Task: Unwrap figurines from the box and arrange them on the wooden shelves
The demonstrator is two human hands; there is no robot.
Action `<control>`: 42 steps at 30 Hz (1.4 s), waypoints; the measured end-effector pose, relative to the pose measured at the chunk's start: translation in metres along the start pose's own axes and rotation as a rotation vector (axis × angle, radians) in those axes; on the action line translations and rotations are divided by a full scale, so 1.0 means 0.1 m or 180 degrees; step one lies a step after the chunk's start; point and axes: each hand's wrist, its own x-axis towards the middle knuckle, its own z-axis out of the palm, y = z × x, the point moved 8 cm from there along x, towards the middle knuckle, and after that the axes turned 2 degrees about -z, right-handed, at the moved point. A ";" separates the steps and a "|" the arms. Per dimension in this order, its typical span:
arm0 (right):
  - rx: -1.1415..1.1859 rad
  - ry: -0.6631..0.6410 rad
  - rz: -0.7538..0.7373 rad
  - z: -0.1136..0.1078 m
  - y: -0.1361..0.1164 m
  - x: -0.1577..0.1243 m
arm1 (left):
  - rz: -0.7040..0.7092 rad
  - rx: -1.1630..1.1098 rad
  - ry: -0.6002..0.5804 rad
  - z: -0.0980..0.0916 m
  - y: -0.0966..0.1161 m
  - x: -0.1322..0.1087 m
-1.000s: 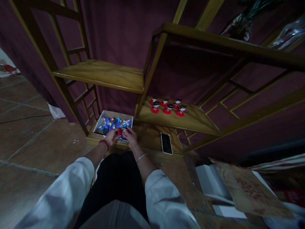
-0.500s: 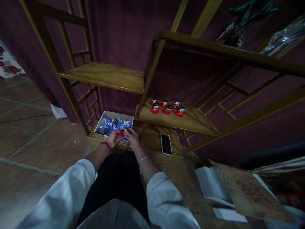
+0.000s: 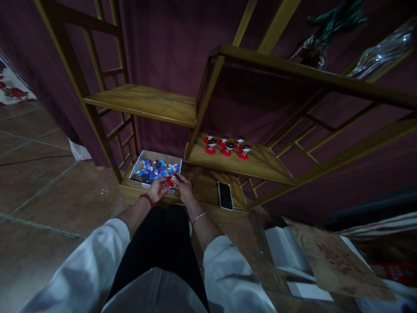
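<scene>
My left hand (image 3: 158, 189) and my right hand (image 3: 184, 187) meet at the near edge of a white box (image 3: 140, 161) on the lowest shelf. Between their fingertips is a small red piece (image 3: 169, 181), pinched from both sides. The box holds several blue and dark small figures (image 3: 155, 168). A red bead bracelet circles my left wrist and a silver bangle my right. On the middle shelf (image 3: 260, 167) stand several small figures on red bases (image 3: 225, 145).
A phone (image 3: 224, 195) lies face up on the lowest shelf, right of my hands. The wooden shelf unit (image 3: 143, 102) has slanted posts and a dark curtain behind. White boxes and a brown printed sheet (image 3: 329, 256) lie on the tiled floor at the right.
The hands have come slightly out from the box with the red piece between them. The view has shifted a little; the shelf figures and phone stay put.
</scene>
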 end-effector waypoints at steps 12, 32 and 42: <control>-0.0167 -0.0188 -0.0156 0.04 -0.19 -0.11 | 0.0030 -0.0365 -0.0167 0.07 -0.03 -0.11; -0.0467 -0.0410 -0.0410 -0.01 -0.29 -0.12 | -0.0011 -0.0661 -0.0216 0.17 -0.08 -0.26; -0.0719 -0.0472 -0.0607 -0.02 -0.38 -0.13 | 0.0031 -0.0651 -0.0248 0.24 -0.08 -0.30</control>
